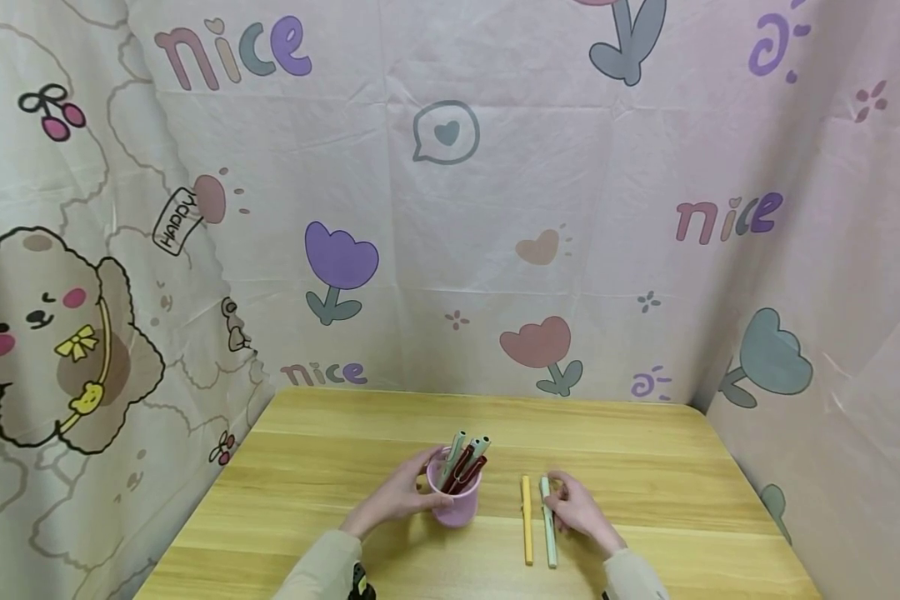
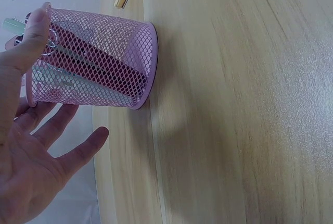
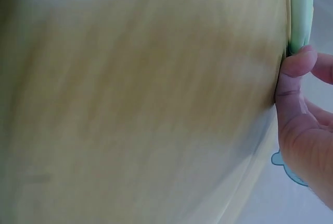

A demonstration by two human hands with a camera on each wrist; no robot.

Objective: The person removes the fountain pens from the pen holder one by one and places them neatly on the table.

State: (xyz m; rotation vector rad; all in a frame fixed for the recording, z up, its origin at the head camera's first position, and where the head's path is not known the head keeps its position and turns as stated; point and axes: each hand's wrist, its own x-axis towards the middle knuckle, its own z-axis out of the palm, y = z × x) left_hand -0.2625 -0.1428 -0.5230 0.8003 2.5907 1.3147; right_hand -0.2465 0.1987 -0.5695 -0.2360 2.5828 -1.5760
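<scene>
Left hand: thumb and fingers clamped on the rim of the cup.
Cup: pink mesh, on the worktop.
Red pens and pale pens: leaning inside the cup.
Yellow pen: lying just beside the green pen, not touching.
Green pen: right of the yellow one.
Right hand: pinching the green pen near its far end.

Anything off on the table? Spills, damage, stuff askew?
Nothing stands out. The pink mesh pen cup looks upright in the left hand, pens inside; the yellow pen and mint-green pen lie roughly parallel beside it. No visible spill or damage.
</scene>
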